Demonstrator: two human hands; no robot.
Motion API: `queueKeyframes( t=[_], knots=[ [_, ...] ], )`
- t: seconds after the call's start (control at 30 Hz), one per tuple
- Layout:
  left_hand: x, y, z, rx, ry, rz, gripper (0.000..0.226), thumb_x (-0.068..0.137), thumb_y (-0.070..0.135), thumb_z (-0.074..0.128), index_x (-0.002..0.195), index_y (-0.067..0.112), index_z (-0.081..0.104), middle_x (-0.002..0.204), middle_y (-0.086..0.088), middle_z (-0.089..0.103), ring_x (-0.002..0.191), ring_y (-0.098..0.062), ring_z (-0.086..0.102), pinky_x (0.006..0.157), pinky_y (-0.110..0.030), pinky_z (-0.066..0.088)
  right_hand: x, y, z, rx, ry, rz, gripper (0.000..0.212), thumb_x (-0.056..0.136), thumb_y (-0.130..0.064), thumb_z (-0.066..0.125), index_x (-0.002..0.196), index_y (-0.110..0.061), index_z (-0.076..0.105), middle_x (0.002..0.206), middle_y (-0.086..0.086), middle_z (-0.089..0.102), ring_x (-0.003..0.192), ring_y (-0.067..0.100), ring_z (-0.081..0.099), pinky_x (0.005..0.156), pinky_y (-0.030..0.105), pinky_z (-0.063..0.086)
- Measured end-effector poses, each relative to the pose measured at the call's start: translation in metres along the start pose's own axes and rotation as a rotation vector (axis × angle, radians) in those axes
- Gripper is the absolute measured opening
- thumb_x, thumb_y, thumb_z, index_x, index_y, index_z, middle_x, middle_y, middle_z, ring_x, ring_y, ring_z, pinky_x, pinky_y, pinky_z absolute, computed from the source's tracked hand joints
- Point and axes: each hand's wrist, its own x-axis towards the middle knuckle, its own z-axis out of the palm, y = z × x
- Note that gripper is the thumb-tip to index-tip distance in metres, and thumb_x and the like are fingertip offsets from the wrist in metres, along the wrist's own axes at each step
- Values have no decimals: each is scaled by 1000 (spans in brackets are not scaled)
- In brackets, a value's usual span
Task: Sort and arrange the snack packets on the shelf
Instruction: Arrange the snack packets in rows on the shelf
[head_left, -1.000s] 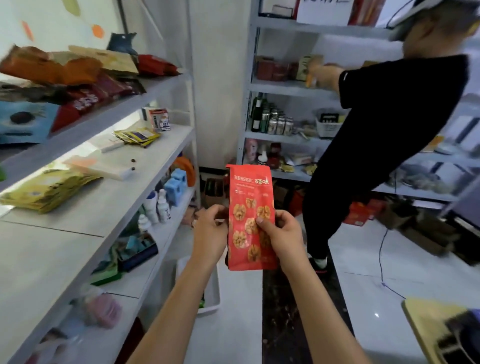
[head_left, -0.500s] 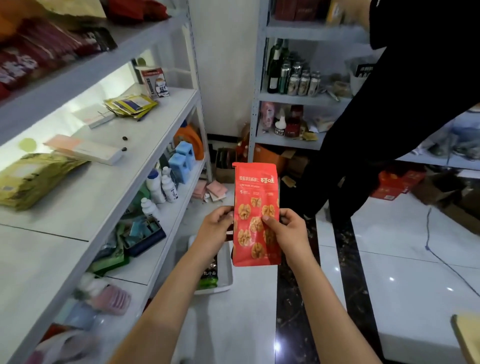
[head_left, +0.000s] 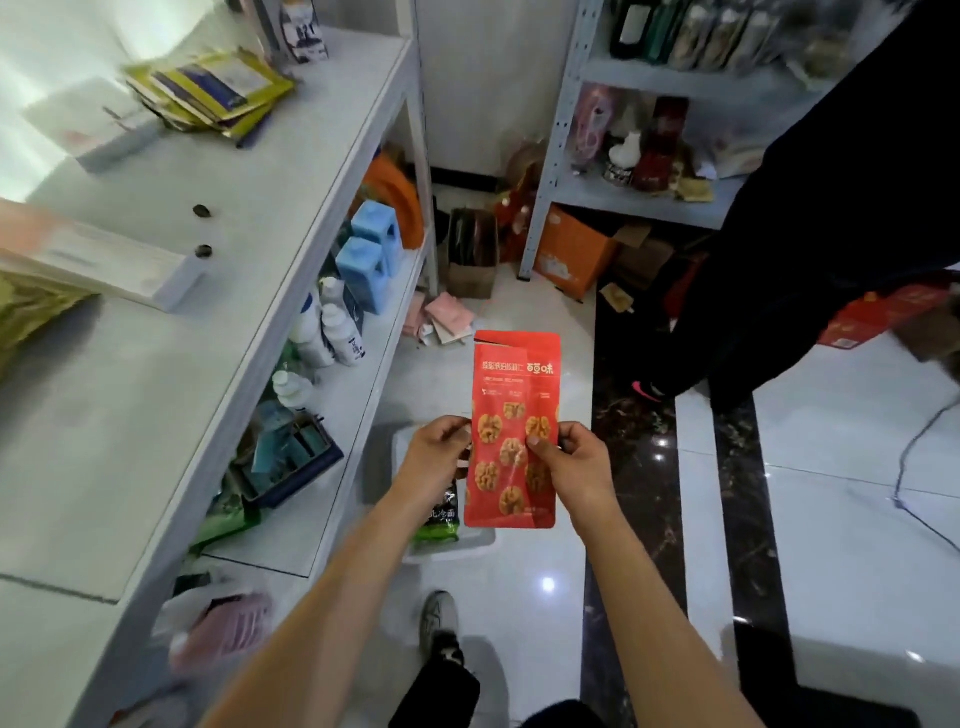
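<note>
White shelf (head_left: 291, 218), left of the aisle: one fanned stack of yellow-and-blue packets (head_left: 208, 93) at its far edge, one flat white box (head_left: 104, 265) at its near-left edge, two small dark bits between them. On the level below – two blue containers (head_left: 371, 254), approx. three white bottles (head_left: 327, 327).

Centre: one red walnut packet (head_left: 514, 431), upright over the floor, well apart from the shelf's front edge. Left hand (head_left: 434, 457) fingers pinch its left edge; right hand (head_left: 574, 462) thumb presses the printed front, fingers curled behind. Versus 1 s ago the view has tipped down and the packet sits lower and nearer a white bin (head_left: 452, 545) on the floor holding one green packet (head_left: 441, 519) – grip unchanged, so likely still being checked, not yet shelved.

Right: one other person in black (head_left: 831, 208) by a second shelving unit.
</note>
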Motion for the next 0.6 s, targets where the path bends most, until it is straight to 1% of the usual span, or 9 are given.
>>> queueKeyframes(
  t=[0.03, 0.1, 0.17, 0.23, 0.3, 0.33, 0.43, 0.47, 0.6],
  knots=[
    [20, -10, -2, -7, 8, -27, 16, 99, 20, 53, 97, 9, 64, 90, -8, 71, 82, -24, 69, 72, -41, 58, 16, 12, 10, -1, 2, 20, 16, 90, -20, 70, 93, -8, 60, 93, 2, 72, 81, 13, 70, 60, 19, 52],
    [58, -36, -5, 4, 31, -90, 14, 99, 19, 52, 91, 12, 62, 93, -10, 71, 89, -30, 69, 83, -49, 56, 49, 39, 27, -4, -2, 63, 15, 89, -20, 71, 89, -9, 60, 92, 4, 73, 82, 18, 72, 64, 26, 56],
    [92, -69, -7, 16, 64, -171, 14, 99, 18, 50, 88, 15, 58, 94, -12, 69, 91, -33, 69, 86, -54, 54, 75, 68, 42, -25, -11, 103, 15, 89, -18, 72, 88, -9, 60, 90, 5, 73, 80, 20, 72, 67, 30, 57],
    [129, -110, -6, 19, 83, -249, 15, 100, 19, 48, 88, 17, 57, 95, -13, 69, 92, -35, 68, 87, -56, 54, 105, 107, 56, -43, -5, 129, 15, 89, -17, 72, 86, -9, 59, 87, 4, 72, 77, 19, 71, 64, 28, 56],
    [162, -152, -5, 6, 107, -322, 15, 99, 20, 48, 87, 17, 57, 98, -16, 69, 93, -37, 68, 87, -55, 54, 133, 150, 69, -69, -27, 162, 15, 89, -16, 71, 86, -8, 58, 84, 3, 71, 74, 17, 69, 60, 23, 54],
    [175, -168, -4, -3, 118, -353, 15, 99, 19, 49, 86, 17, 56, 100, -18, 69, 95, -38, 67, 84, -52, 53, 145, 170, 74, -77, -33, 188, 15, 90, -16, 71, 86, -8, 58, 85, 4, 71, 76, 19, 70, 61, 25, 55],
    [217, -225, 4, -12, 154, -433, 17, 96, 9, 50, 83, 18, 55, 107, -21, 66, 101, -38, 64, 79, -43, 49, 181, 241, 92, -102, -58, 266, 15, 89, -18, 71, 89, -8, 60, 90, 9, 72, 84, 29, 71, 76, 44, 59],
    [228, -244, 5, -4, 155, -457, 18, 95, 7, 50, 82, 19, 54, 107, -20, 66, 101, -37, 64, 78, -41, 49, 191, 264, 99, -110, -62, 289, 15, 89, -19, 71, 89, -9, 60, 90, 9, 72, 85, 28, 71, 78, 46, 59],
    [268, -314, 9, -2, 112, -553, 15, 93, 9, 52, 85, 22, 54, 93, -10, 66, 83, -29, 66, 70, -35, 50, 228, 339, 121, -190, -85, 346, 5, 92, -16, 65, 93, -13, 61, 95, 4, 70, 87, 22, 69, 79, 40, 57]
  ],
)
